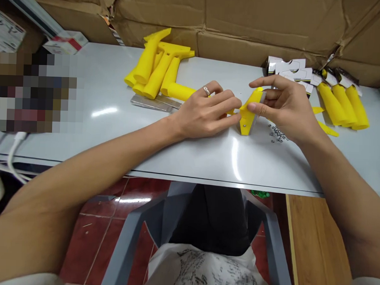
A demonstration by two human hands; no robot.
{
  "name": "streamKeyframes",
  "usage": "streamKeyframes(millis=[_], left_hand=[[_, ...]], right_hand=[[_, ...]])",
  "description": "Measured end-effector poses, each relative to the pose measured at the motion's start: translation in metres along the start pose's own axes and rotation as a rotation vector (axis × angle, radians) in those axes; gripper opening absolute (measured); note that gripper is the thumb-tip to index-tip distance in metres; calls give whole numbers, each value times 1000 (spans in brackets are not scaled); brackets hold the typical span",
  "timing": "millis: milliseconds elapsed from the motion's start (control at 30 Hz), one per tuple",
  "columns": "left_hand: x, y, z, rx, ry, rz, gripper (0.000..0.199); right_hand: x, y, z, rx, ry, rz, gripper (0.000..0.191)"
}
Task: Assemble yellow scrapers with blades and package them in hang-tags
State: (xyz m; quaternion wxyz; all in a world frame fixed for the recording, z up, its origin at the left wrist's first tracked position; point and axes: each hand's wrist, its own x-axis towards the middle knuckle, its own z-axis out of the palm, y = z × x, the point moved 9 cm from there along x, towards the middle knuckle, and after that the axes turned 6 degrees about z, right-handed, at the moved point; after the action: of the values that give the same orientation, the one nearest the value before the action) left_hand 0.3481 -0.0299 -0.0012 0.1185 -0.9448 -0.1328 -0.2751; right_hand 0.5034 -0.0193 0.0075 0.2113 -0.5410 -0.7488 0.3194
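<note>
My left hand (206, 110), with a ring on one finger, is closed around a yellow plastic scraper (248, 115). Its tube-like handle appears to pass beneath that hand and come out on the left. The wide head stands on edge, with a metal blade along its right side and a small screw in its face. My right hand (281, 104) pinches this head between thumb and fingers, the index finger raised. Just below the right hand lies a pile of small screws (279, 134). Flat metal blades (154, 102) rest left of my left hand.
Several yellow handles (161, 71) are heaped at the back left. More yellow handles (344, 104) lie at the right, near white card sleeves (292, 69). Cardboard (231, 27) walls the back of the white table (189, 159). A white cable (13, 149) hangs at the left.
</note>
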Motion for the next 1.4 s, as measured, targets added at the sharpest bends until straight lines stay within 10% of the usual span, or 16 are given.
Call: streamKeyframes(millis=[767,1400], left_hand=[[-7,-3,8,-15,12,-6,23],[-9,-31,6,-529,43,-495,22]], right_hand=[[-2,-5,-13,159,126,10,48],[3,0,-5,563,129,-47,17]])
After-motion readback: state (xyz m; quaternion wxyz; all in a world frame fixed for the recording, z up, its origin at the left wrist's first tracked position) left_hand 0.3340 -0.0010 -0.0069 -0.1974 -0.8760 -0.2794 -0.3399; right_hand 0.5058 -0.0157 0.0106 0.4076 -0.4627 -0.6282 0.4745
